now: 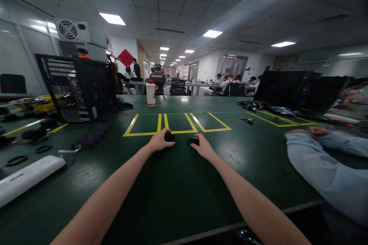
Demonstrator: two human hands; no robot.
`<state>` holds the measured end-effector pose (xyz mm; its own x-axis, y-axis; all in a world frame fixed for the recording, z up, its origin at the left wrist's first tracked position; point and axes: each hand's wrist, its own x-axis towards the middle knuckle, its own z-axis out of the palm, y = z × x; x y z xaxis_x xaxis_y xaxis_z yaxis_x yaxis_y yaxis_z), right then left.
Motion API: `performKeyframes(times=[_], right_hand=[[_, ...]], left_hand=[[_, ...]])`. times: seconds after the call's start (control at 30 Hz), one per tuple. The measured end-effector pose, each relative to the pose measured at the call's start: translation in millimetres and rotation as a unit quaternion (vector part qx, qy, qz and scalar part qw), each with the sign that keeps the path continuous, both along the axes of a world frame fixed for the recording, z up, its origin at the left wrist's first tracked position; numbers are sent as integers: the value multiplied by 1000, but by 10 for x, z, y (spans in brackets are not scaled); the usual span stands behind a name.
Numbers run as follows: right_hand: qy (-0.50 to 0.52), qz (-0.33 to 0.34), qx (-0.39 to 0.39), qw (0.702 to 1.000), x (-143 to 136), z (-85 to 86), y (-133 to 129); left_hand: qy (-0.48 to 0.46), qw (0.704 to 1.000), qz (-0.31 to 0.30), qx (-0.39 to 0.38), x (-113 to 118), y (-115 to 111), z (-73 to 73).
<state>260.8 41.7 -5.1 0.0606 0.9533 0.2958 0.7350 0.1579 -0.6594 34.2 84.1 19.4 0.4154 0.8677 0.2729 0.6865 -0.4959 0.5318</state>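
Observation:
My left hand (159, 141) is closed around a small, chunky black piece (170, 137), its thumb and fingers on either side. Just to the right, my right hand (203, 147) pinches a flatter, round black piece (191, 142) low over the green table (178, 183). The two pieces are a short gap apart, and I cannot make out their exact kind. Beyond both hands, yellow tape (143, 134) marks box shapes on the tabletop.
An open black computer case (83, 88) stands left, near black rings (43, 149) and a long white device (31, 178). A white cup (151, 93) is farther back. At right are a co-worker's sleeves (319, 164), a dark pointed tool (247, 120), cables and monitors (280, 88).

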Motion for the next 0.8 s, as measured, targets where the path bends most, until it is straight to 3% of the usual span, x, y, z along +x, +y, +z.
performKeyframes(times=[0.17, 0.3, 0.4, 0.57, 0.7, 0.8], right_hand=[[-2, -3, 9, 1000, 43, 15, 12], [-48, 19, 11, 999, -54, 148, -176], [-82, 81, 10, 993, -205, 318, -483], [-73, 213, -12, 974, -583, 573, -1155], [-8, 266, 5, 964, -907, 573, -1556], [54, 285, 2, 957, -1137, 464, -1706]], left_hand=[[-14, 1000, -4, 1, 255, 131, -11], [-13, 999, -31, -4, 262, -59, 38], [-12, 997, -81, -9, 142, -365, 107], [5, 990, -139, -27, -220, -1079, 231], [29, 990, -138, -17, -543, -1625, 239], [38, 994, -97, 23, -795, -1876, 142]])
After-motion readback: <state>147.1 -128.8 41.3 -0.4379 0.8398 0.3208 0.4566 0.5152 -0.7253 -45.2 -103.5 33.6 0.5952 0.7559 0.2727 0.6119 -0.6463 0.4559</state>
